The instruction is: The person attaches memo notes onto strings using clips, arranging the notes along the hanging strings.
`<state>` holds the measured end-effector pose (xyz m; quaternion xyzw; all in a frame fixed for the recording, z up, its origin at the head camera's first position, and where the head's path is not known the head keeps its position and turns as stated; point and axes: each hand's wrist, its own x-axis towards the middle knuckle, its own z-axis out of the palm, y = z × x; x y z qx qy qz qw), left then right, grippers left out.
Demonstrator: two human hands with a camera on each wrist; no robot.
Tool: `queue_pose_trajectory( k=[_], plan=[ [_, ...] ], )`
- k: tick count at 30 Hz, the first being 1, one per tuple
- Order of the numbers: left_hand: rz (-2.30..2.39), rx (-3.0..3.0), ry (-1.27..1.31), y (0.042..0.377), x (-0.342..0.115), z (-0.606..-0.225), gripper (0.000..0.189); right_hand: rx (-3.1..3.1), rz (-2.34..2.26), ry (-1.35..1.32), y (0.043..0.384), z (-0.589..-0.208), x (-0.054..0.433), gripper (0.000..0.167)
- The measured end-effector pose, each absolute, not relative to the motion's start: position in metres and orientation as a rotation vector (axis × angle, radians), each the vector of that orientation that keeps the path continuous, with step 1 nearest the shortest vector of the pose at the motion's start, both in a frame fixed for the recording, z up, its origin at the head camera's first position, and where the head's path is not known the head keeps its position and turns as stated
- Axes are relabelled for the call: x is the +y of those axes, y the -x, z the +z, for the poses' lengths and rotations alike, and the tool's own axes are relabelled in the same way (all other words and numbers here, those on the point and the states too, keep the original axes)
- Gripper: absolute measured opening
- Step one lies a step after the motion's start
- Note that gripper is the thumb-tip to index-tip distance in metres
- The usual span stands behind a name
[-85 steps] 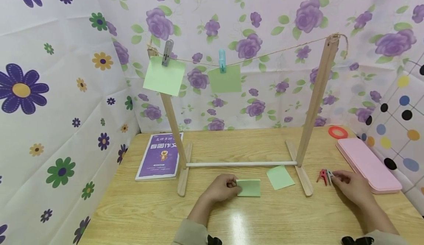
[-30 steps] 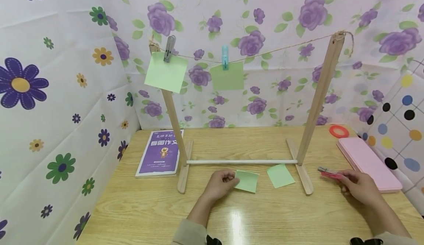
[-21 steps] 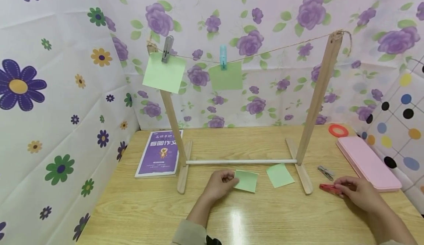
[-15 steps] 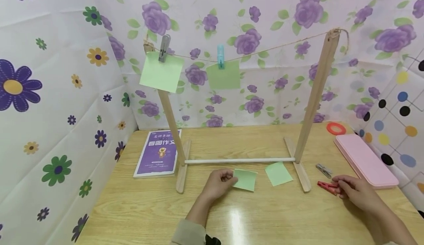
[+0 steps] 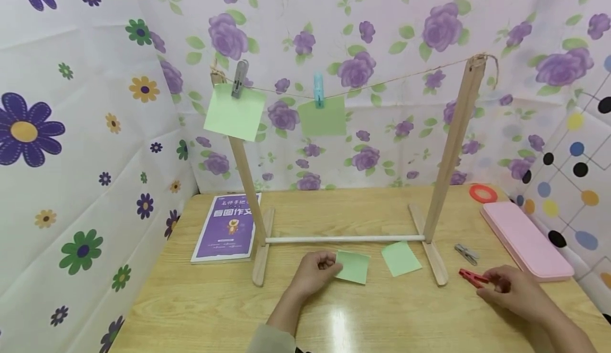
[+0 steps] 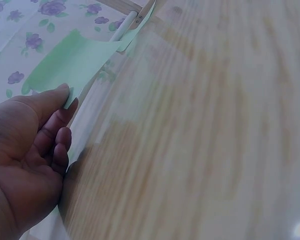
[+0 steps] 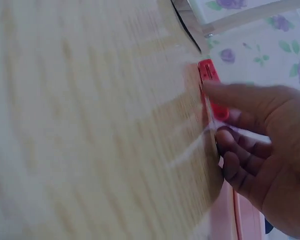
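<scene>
Since the earliest head frame, the red clothespin (image 5: 470, 275) has been parted from the gray clothespin (image 5: 467, 254), with which it was bunched. In the head view, it is pinched at the tabletop (image 5: 382, 316) between the thumb and forefinger of the right hand (image 5: 513, 293); the gray one lies just beyond, near the pink case (image 5: 527, 239). By the left hand (image 5: 312, 274), the green note (image 5: 353, 267) is held at its left edge, in front of the white bar (image 5: 343, 239). To its right lies the loose note (image 5: 401, 258), near the wooden foot (image 5: 435, 263). Above, two hanging notes (image 5: 322, 120) are clipped to the string (image 5: 401, 78). In the left wrist view, the green note is seen bowed, its edge gripped between thumb and finger. In the right wrist view, the red clothespin is partly covered by the thumb, a finger is placed behind it, and the remaining fingers are curled.
</scene>
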<state>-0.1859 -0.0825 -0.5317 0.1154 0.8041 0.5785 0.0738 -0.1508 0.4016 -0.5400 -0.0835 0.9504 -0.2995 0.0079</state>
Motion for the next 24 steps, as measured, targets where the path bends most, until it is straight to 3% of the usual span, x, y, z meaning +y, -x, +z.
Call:
queue_pose_trajectory(
  k=[7, 11, 19, 24],
  plan=[
    [1.747, 2.404, -0.357, 0.189, -0.083, -0.541, 0.011, 2.801, -1.341, -0.037, 0.146, -0.537, 0.401, 0.042],
    [1.779, 2.401, -0.342, 0.183, -0.082, -0.53, 0.01, 2.717, -1.602, -0.029, 0.147, -0.532, 0.4, 0.044],
    [1.837, 2.406, -0.25, 0.191, -0.087, -0.542, 0.014, 2.457, -2.108, -0.004, 0.153, -0.525, 0.392, 0.023],
    [1.925, 2.378, -0.155, 0.192, -0.085, -0.54, 0.017, 2.398, -2.286, -0.025, 0.155, -0.519, 0.384, 0.024]
  ],
)
